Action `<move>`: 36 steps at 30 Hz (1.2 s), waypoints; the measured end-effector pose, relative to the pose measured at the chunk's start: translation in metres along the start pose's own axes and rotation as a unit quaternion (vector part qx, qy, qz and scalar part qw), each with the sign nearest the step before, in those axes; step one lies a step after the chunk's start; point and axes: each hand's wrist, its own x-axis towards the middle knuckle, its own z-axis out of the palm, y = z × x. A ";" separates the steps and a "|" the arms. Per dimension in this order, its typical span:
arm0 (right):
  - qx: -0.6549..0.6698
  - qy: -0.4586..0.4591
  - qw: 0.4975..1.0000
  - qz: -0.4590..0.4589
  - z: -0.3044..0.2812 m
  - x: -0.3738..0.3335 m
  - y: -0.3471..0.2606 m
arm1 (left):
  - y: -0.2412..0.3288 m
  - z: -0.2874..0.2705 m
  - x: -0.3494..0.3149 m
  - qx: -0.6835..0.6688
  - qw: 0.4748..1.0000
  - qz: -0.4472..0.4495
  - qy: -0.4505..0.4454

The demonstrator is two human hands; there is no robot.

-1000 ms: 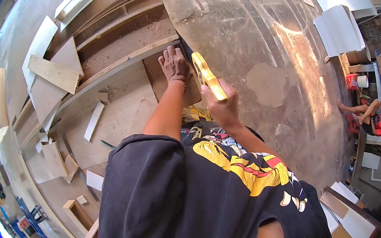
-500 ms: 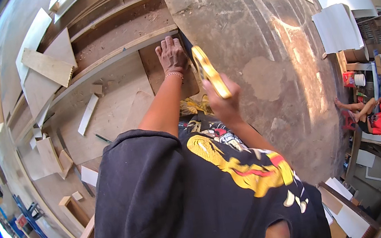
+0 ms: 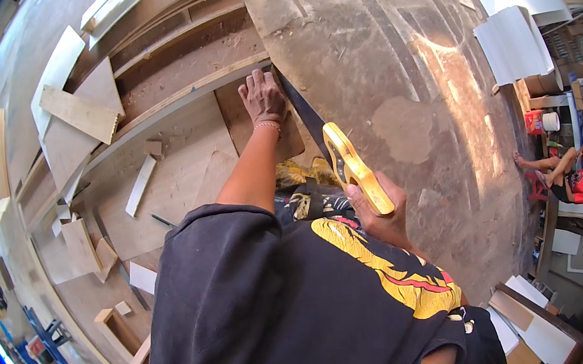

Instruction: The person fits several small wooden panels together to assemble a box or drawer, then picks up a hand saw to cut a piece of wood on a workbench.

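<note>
My right hand (image 3: 389, 206) is wrapped round the yellow handle (image 3: 354, 167) of a handsaw. The saw's long dark blade (image 3: 306, 113) slants up and left to the end of a long pale wooden board (image 3: 173, 110). My left hand (image 3: 265, 99) presses down at that end, palm down, its bent fingers over the board's edge. Only a narrow gap parts the fingers from the far part of the blade. Where the teeth meet the wood cannot be made out. Under my left wrist lies a brown panel (image 3: 235, 116).
Wood offcuts (image 3: 140, 184) and loose boards (image 3: 79, 113) lie on the left. Stained concrete floor (image 3: 391, 46) stretches to the right. A person in red (image 3: 582, 175) sits at the far right near a red bucket (image 3: 534, 122). White sheets (image 3: 515, 45) stand upper right.
My right hand has pulled the saw back, down and to the right, so more blade shows. The left hand stays on the board's end. My view has shifted slightly.
</note>
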 end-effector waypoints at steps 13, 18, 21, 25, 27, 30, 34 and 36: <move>-0.020 0.057 0.994 -0.094 0.053 0.067 0.028 | 0.004 0.006 0.004 0.009 1.000 0.010 0.018; 0.023 -0.010 1.000 -0.012 0.004 0.002 0.021 | 0.006 -0.003 0.002 -0.009 1.000 -0.004 -0.006; 0.006 -0.019 1.000 0.015 -0.003 -0.006 0.004 | 0.005 -0.006 0.003 0.003 1.000 -0.007 -0.030; -0.003 0.044 0.995 -0.089 0.017 0.016 0.018 | 0.005 -0.002 0.000 -0.006 1.000 0.005 -0.011; -0.027 0.035 0.995 -0.091 0.040 0.062 0.045 | 0.015 -0.008 0.002 0.006 1.000 0.007 -0.022; -0.039 0.059 0.989 -0.130 0.051 0.073 0.050 | 0.007 -0.002 0.001 0.020 1.000 0.007 -0.004; -0.019 0.072 0.989 -0.127 0.054 0.066 0.040 | 0.008 0.002 0.003 -0.014 1.000 0.003 0.011; 0.009 0.022 0.996 -0.084 0.040 0.039 0.029 | -0.010 0.002 -0.001 0.009 1.000 -0.017 -0.002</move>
